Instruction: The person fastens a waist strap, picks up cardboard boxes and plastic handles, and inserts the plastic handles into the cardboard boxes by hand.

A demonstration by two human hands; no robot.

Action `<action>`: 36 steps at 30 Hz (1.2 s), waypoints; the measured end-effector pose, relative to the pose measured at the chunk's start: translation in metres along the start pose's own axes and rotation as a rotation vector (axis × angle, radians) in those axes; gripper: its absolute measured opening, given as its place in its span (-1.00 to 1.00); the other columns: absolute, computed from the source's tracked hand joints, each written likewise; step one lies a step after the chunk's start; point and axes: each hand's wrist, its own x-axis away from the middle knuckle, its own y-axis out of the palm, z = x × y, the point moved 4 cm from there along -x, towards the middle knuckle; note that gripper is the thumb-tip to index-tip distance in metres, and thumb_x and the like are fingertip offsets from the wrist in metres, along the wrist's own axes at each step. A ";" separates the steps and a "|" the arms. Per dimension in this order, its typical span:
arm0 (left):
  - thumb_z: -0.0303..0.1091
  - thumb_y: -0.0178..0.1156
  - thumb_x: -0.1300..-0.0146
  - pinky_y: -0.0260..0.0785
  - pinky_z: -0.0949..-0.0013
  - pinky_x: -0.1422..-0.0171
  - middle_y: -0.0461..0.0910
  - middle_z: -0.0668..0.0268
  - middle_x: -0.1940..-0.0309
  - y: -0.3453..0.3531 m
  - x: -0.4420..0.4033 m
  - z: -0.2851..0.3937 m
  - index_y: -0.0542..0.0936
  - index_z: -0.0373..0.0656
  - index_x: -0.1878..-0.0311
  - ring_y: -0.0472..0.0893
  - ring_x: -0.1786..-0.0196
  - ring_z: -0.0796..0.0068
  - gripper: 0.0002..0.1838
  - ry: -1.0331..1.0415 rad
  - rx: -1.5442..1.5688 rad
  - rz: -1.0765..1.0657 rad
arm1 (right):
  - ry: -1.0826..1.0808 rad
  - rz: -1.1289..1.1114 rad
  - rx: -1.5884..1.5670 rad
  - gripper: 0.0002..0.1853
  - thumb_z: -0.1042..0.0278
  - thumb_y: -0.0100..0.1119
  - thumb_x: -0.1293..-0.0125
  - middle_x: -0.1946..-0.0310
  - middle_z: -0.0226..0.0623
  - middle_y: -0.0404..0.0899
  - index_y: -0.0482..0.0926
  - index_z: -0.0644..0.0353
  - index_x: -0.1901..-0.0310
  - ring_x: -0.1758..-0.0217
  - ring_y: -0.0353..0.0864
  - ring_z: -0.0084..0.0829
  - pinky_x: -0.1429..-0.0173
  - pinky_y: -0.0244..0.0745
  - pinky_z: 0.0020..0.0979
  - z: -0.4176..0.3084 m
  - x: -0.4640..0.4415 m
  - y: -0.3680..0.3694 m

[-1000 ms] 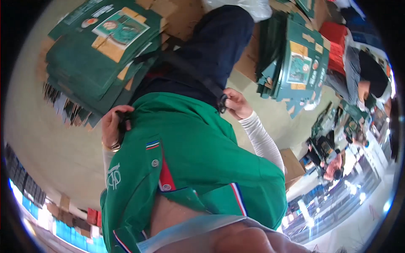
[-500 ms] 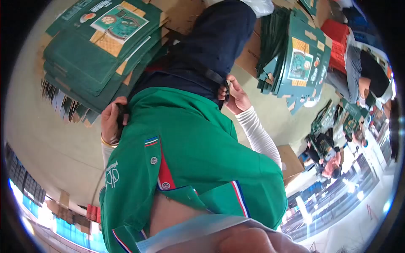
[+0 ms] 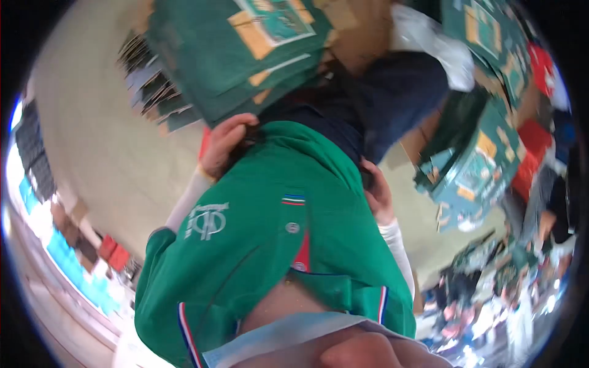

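"How does the dark strap piece (image 3: 367,178) lie?"
"Lengthwise along the right flank of the green polo shirt (image 3: 245,251), the right hand (image 3: 380,195) curled round it; its ends are hidden."
"Left hand (image 3: 226,146)?"
"Loosely closed at the shirt's left hem; contents unclear."
"Changed?"
"The right hand sits closer against the shirt."

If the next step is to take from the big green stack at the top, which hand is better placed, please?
Probably the left hand: in this view, it appears close to the stack, by its lower corner. The right hand is across the shirt, farther away.
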 end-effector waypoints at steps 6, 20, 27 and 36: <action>-0.23 0.09 -0.17 0.04 0.37 -0.22 0.35 0.29 -0.07 -0.004 0.003 -0.002 0.29 -0.26 -0.15 0.28 -0.15 0.48 -0.49 0.003 0.288 -0.181 | 0.016 -0.036 0.554 -0.45 0.83 -0.09 0.02 -0.05 -0.15 0.29 0.30 0.27 -0.08 -0.15 0.28 -0.35 -0.11 0.28 -0.48 -0.015 -0.011 -0.013; -0.31 0.20 -0.03 0.26 0.35 -0.01 0.35 -0.01 0.06 -0.108 0.082 0.008 0.48 -0.33 0.08 0.45 0.08 0.25 -0.61 0.145 0.416 -0.094 | -0.032 -0.457 -0.831 -0.67 0.31 0.08 -0.04 0.82 -0.16 0.40 0.37 0.35 0.74 0.80 0.37 -0.28 0.60 0.33 -0.34 -0.006 0.035 -0.035; -0.39 0.10 -0.08 0.30 0.46 0.29 0.46 0.17 0.34 -0.162 0.135 0.066 0.45 -0.36 0.12 0.47 0.33 0.44 -0.69 0.871 0.530 -0.972 | -0.024 -0.454 -0.691 -0.71 0.29 0.23 0.07 0.90 -0.27 0.31 0.38 0.34 0.64 0.93 0.22 -0.46 0.82 0.16 -0.48 -0.046 0.067 -0.054; -0.27 0.15 -0.01 0.34 0.53 0.44 0.52 0.24 0.41 -0.034 0.051 0.075 0.47 -0.39 0.14 0.50 0.52 0.54 -0.60 0.229 0.183 -0.182 | 0.341 -0.234 -0.090 -0.86 0.36 -0.11 -0.22 0.68 -0.47 0.24 0.31 0.25 0.28 0.72 0.15 -0.70 0.67 -0.04 -0.68 -0.088 -0.072 0.036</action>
